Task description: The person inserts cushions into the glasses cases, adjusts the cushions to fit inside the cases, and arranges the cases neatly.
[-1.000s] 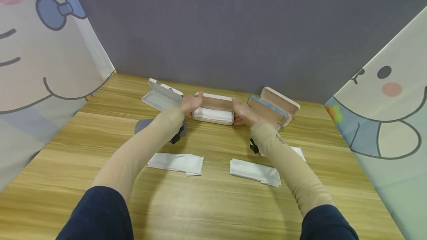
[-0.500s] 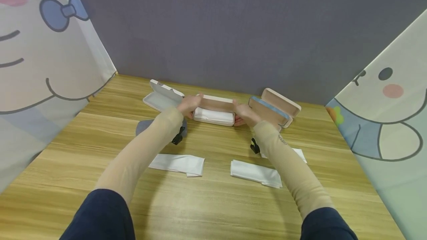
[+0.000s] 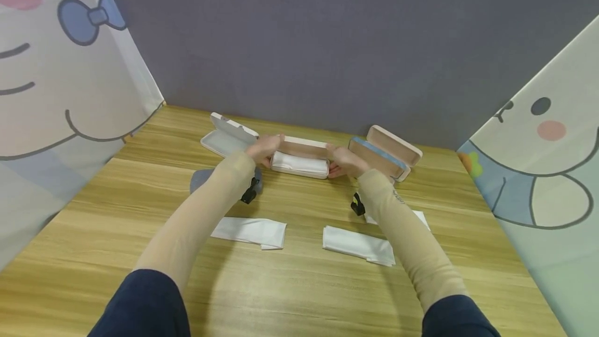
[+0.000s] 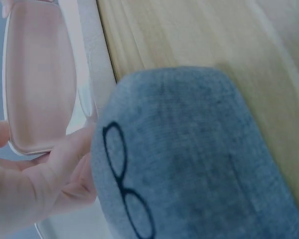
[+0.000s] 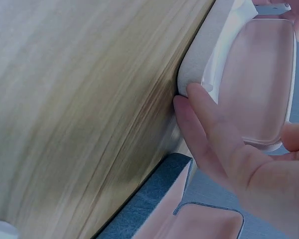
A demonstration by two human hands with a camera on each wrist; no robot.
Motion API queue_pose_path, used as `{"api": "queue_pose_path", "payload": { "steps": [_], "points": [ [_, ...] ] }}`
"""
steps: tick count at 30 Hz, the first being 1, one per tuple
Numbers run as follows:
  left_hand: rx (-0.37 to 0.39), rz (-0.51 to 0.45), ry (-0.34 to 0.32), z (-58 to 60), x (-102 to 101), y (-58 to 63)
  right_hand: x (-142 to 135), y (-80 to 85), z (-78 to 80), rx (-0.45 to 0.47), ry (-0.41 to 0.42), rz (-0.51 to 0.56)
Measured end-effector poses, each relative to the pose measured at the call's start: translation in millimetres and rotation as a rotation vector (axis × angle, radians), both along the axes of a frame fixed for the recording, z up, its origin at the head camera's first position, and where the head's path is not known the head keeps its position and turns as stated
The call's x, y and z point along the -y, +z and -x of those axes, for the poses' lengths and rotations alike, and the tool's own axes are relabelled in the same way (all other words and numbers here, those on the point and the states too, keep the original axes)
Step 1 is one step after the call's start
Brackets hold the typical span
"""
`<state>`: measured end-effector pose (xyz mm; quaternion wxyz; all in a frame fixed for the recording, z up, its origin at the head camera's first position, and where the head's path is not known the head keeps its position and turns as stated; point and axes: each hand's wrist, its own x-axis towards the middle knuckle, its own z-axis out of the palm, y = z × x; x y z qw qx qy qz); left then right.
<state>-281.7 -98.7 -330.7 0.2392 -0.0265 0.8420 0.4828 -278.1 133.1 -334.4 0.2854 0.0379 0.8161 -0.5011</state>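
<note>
A pale glasses case (image 3: pixel 306 148) with a beige lining lies unfolded at the back of the table, its lid raised. Inside its base rests a folded white cloth (image 3: pixel 299 163). My left hand (image 3: pixel 264 147) grips the left end, thumb at the lid's edge and fingers at the base. At the right end, my right hand (image 3: pixel 345 160) holds the case likewise; the right wrist view shows fingertips (image 5: pixel 202 94) touching the base's corner. A grey fabric glasses case (image 4: pixel 189 144), printed with black spectacles, lies below my left wrist, partly hidden by the forearm in the head view.
A white case (image 3: pixel 222 142) with its lid up stands left. To the right stand a blue-edged case (image 3: pixel 374 156) and a pale pink case (image 3: pixel 395 144), both with lids up. Folded white cloths (image 3: pixel 252 233) (image 3: pixel 357 245) lie nearer; another cloth (image 3: pixel 422 218) is partly under my right forearm.
The middle case's lid has tipped slightly forward and down between my hands. Both hands keep their places at its ends. The head view has shifted a little.
</note>
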Motion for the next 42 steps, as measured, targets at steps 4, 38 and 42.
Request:
{"api": "queue_pose_path", "payload": {
  "steps": [4,38,42],
  "points": [
    [0.004,-0.012,-0.018,0.8,0.9,-1.5,-1.3,-2.3,0.8,-0.019,0.016,-0.018],
    [0.063,-0.087,-0.067,3.0,1.5,-3.7,1.8,-4.4,-2.6,-0.082,0.020,-0.020],
    [0.072,-0.093,-0.077,3.2,2.4,-4.3,2.1,-3.3,-4.0,-0.067,0.022,-0.010]
  ]
}}
